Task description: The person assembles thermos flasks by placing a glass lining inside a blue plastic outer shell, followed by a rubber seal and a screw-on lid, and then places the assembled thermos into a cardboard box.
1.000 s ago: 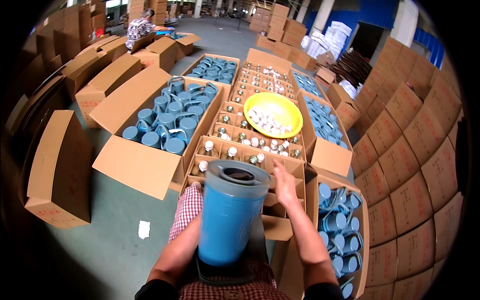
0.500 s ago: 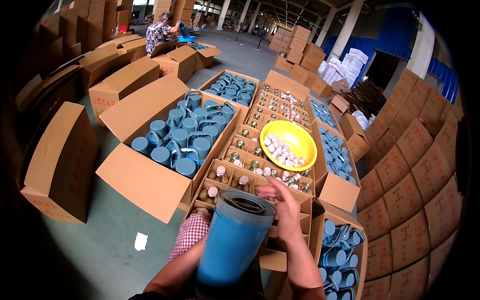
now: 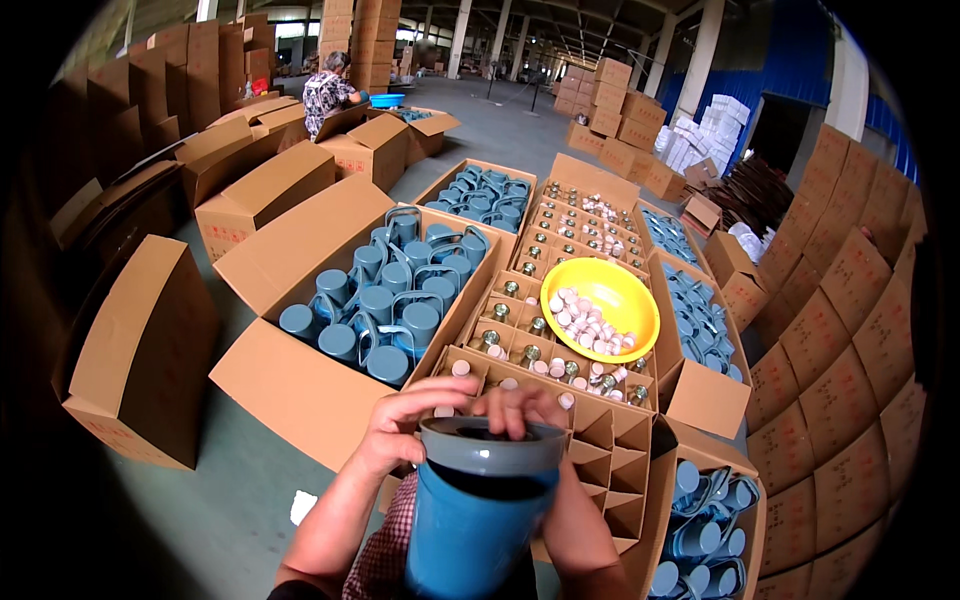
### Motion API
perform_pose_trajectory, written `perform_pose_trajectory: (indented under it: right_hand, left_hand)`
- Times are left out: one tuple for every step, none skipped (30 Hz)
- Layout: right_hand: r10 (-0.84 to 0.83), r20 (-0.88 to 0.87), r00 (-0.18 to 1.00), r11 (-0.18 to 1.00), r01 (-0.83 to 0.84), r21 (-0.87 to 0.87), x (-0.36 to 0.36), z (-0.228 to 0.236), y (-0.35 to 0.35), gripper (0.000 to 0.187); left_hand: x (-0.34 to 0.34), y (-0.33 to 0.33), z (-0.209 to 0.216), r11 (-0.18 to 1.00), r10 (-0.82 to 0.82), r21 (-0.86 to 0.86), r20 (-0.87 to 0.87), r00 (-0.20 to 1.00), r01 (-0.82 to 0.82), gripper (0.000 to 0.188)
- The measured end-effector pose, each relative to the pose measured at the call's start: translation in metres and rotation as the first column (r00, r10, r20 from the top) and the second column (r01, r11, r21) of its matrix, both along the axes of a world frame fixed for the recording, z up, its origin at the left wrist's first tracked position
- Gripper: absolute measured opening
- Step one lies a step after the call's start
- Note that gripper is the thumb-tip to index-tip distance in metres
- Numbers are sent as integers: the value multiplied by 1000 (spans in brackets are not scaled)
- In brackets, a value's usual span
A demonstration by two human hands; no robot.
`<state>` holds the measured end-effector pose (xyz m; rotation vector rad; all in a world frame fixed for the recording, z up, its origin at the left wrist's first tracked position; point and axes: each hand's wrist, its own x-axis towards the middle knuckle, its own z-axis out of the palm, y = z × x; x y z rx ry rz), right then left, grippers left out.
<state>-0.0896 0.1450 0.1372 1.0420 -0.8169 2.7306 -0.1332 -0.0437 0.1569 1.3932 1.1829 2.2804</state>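
Note:
A blue jug body [image 3: 480,535] stands upright close in front of me, low in the picture. Its grey collar [image 3: 490,456] sits tilted, and a dark gap shows between the two at the front. My left hand [image 3: 400,425] grips the collar's left side, thumb at the edge and fingers over the top. From the far right, my right hand [image 3: 525,410] has its slightly blurred fingers curled over the rim into the opening. Just beyond, a divided carton [image 3: 610,460] holds several glass bottles with pale stoppers along its far and left cells.
A yellow basin [image 3: 632,300] of pale stoppers rests on cartons of glass bottles. Open cartons of blue jugs [image 3: 375,300] flank them, left and right [image 3: 700,530]. Stacked cartons [image 3: 830,400] wall the right side. Another person [image 3: 328,95] works at the far left.
My left hand has come up to the collar from lower on the jug. The right hand has moved in onto the rim. The collar now tilts away from the body. My view has shifted slightly.

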Motion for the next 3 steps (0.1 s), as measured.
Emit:
perform_pose_trajectory:
  right_hand:
    - [71, -32, 997, 996, -70, 55, -15, -25, 8, 30]
    - [126, -56, 990, 986, -119, 120, -27, -51, 22, 30]
    - [129, -55, 990, 986, -122, 111, -32, -55, 22, 30]
  left_hand:
    - [-7, 5, 13, 998, -66, 14, -155, 986, 69, 62]
    - [-3, 11, 27, 997, -32, -75, -216, 976, 16, 58]
    - [2, 11, 39, 984, 12, -166, -274, 962, -60, 56]
